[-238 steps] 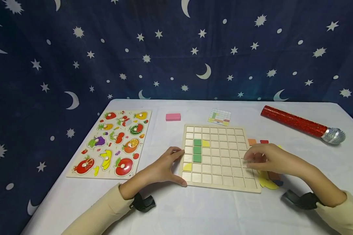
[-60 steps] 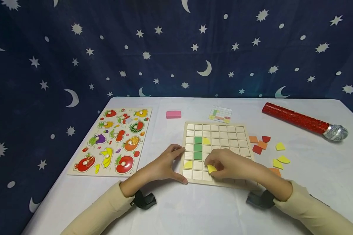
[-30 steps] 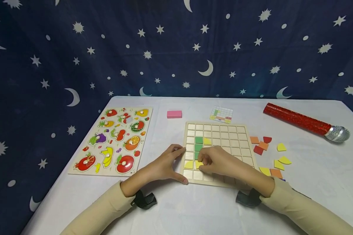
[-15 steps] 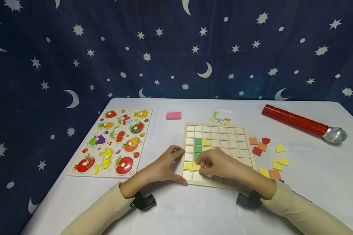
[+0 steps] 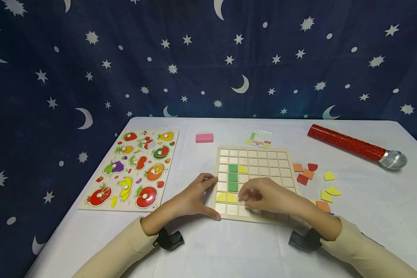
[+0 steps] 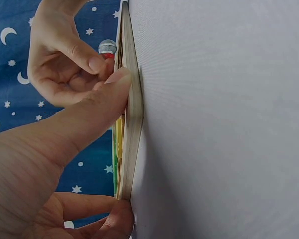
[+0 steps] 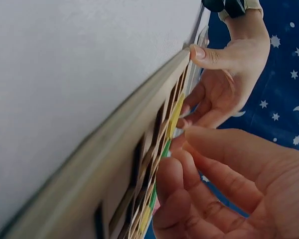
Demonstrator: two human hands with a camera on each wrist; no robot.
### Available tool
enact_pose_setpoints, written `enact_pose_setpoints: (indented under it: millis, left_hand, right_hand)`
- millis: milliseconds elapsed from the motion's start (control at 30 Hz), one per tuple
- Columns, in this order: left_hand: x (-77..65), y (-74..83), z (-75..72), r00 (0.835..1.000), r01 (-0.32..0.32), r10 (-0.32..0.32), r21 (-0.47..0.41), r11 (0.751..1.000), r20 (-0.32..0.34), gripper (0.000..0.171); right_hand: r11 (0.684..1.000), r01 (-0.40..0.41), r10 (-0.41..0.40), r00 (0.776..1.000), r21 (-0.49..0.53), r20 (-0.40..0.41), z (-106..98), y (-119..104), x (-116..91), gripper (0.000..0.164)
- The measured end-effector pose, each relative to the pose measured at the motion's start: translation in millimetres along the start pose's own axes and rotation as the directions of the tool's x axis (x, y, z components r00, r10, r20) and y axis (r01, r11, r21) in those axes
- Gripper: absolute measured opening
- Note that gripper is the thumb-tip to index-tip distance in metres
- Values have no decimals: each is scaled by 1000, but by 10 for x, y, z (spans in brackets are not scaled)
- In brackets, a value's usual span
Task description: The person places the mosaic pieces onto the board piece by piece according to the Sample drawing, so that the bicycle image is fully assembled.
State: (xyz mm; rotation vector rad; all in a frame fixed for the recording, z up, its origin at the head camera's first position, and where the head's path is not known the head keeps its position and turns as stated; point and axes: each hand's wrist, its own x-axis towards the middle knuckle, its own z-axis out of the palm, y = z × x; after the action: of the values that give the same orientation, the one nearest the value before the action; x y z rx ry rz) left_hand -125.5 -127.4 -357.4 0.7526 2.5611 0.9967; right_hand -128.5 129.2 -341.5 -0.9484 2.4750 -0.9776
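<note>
In the head view, a wooden grid board (image 5: 264, 158) lies on the table. My left hand (image 5: 194, 197) holds its near left corner, thumb on the front edge and fingertips on the left side. Two yellow quarter-round tiles sit side by side in the grid, the right-hand yellow tile (image 5: 232, 197) just left of my right fingertips. Above it stands a column of green tiles (image 5: 233, 177), with another yellow tile (image 5: 243, 169) at its upper right. My right hand (image 5: 269, 195) hovers over the board, fingers loosely curled; the right wrist view shows nothing between thumb and fingers (image 7: 224, 142).
Right of the board lie loose orange, red and yellow tiles (image 5: 326, 196), some partly behind my right forearm. A pattern card (image 5: 259, 138) and a pink block (image 5: 204, 138) lie beyond the board. A fruit puzzle (image 5: 132, 170) is at left, a red microphone (image 5: 351, 143) at far right.
My right hand came from the loose tiles with a yellow tile, set it beside the lower-left yellow one, let go and drew slightly right. My left hand stayed on the board.
</note>
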Motion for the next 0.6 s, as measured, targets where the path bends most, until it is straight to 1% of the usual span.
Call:
enact_pose_setpoints:
  millis: [167,367,467,600]
  left_hand:
    - [-1,-1,1,1000,0,0,-2,1000,3,104]
    - [-3,-6,2,1000,-5,5,-4,1000,6,104]
    - [-2,-8,1,1000,-4,4,-5,1000,7,103]
    - [-2,-11,0,1000,-1,1,-6,1000,3,103]
  right_hand:
    - [1000,-10,10,1000,-14,-8,-63,31,-94,16]
    - [997,-70,70,997,-16,-14,-185,97,-229,19]
    - [998,-58,58,998,-1,-17,-254,147,-310,19]
    - [1000,-15,15,1000,23,-14,-333,229,-412,19]
